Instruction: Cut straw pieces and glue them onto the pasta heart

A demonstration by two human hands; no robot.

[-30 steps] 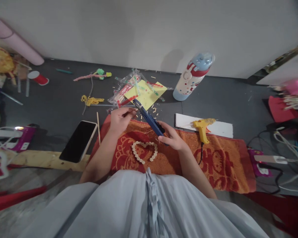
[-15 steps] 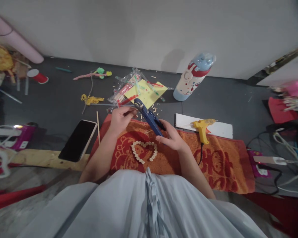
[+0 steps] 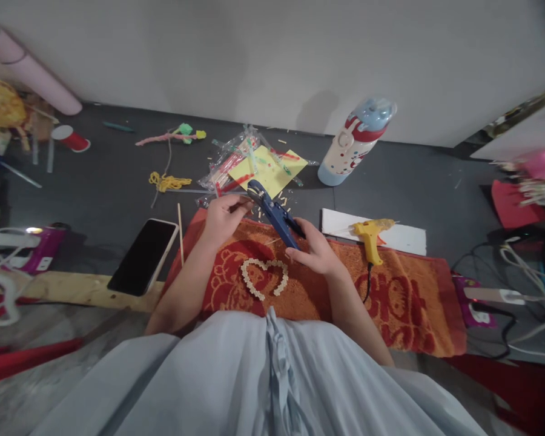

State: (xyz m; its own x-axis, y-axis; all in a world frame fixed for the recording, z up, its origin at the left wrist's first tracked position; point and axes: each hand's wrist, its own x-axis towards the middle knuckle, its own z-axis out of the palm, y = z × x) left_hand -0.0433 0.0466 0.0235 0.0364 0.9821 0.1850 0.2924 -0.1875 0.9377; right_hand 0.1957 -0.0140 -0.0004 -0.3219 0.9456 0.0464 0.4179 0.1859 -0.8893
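Observation:
My right hand [image 3: 315, 248] is wrapped round the handles of a dark blue hand tool [image 3: 275, 217], whose head points up and to the left. At that head, my left hand [image 3: 227, 218] pinches something too small to make out. Below both hands, a heart shape of small pale pieces [image 3: 249, 283], with a gap near its bottom tip, lies on the orange and red towel [image 3: 309, 297]. Small pale bits [image 3: 260, 213] are scattered just past the towel's far edge, by the tool's head.
Yellow paper [image 3: 270, 172] and plastic packets lie beyond my hands. A bottle [image 3: 354, 145] stands behind on the right. A yellow glue gun [image 3: 371, 239] rests on a white board [image 3: 409, 238]. At left are a phone [image 3: 143, 257], a thin stick [image 3: 180, 233] and yellow yarn [image 3: 170, 182].
The view has shifted very slightly. Both hands and the blue tool stay in nearly the same place, with no clear change in their hold.

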